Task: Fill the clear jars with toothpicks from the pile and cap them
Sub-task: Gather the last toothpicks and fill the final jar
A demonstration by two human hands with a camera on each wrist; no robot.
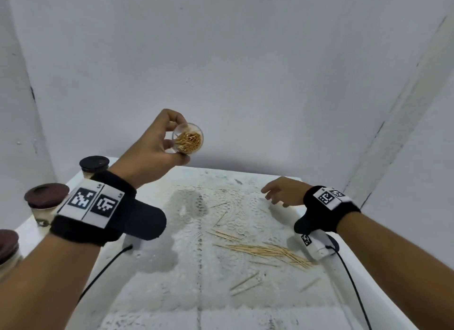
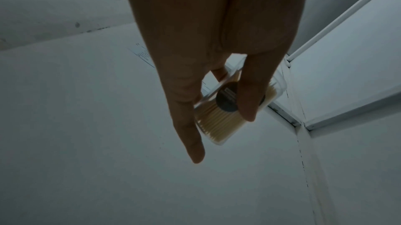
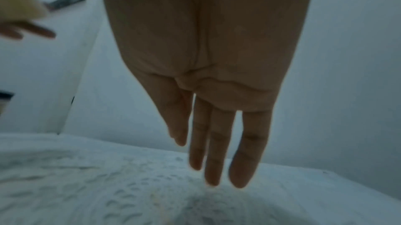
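One jar [image 1: 188,138] (label unreadable) aloft

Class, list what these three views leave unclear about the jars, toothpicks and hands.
- Raised jar, head view: left hand covers its body; cap unseen.
- Capped jars, head view: left wristband hides the lower parts; the nearest is cut by the frame edge.
- Right hand, right wrist view: blurred and dim; table contact unclear.
- Loose toothpicks: too fine to count.

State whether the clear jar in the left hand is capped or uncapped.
Uncapped: the head view looks straight into the jar's open mouth at toothpick ends, with no lid; the left hand grips it.
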